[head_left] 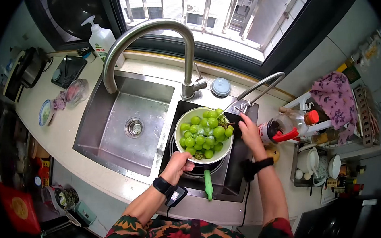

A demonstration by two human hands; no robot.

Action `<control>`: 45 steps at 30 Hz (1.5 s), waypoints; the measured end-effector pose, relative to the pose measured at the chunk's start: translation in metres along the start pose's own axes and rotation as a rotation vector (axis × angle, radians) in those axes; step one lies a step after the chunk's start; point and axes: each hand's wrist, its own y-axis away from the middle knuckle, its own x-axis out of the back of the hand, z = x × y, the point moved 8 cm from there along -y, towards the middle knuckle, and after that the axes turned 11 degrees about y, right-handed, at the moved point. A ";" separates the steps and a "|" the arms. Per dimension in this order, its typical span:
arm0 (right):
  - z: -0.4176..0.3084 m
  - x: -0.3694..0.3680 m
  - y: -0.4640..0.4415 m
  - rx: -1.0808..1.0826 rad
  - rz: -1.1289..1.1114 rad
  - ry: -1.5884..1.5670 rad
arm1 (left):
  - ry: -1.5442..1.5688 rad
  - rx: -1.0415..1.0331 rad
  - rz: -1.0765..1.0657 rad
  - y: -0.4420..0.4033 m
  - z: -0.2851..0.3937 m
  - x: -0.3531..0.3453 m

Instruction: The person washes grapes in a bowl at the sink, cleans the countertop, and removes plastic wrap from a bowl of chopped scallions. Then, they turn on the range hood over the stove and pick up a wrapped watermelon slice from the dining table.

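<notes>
A white bowl (pixel 182 150) full of green grapes (pixel 201 133) is over the right sink basin. My left hand (pixel 180 165) grips its near-left rim, the fingers partly hidden underneath. Wet-looking white streaks show on the grapes, below the thin, curved tap (pixel 265 83). Just right of the bowl, near the base of that tap, my right hand (pixel 250 131) has its fingers apart and holds nothing I can see. A green handle (pixel 208 185) sticks out from under the bowl; the rest of that tool is hidden.
A large faucet (pixel 153 23) arches over the left basin (pixel 108 136). On the right counter, a bottle with a red cap (pixel 311 117) is close to my right hand. A blue round lid (pixel 220 87) lies behind the basins, and a white pump bottle (pixel 101 39) stands back left.
</notes>
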 end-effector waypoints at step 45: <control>0.015 -0.095 0.108 -0.718 -0.107 -1.081 | 0.125 -0.249 -0.245 -0.039 0.084 -0.129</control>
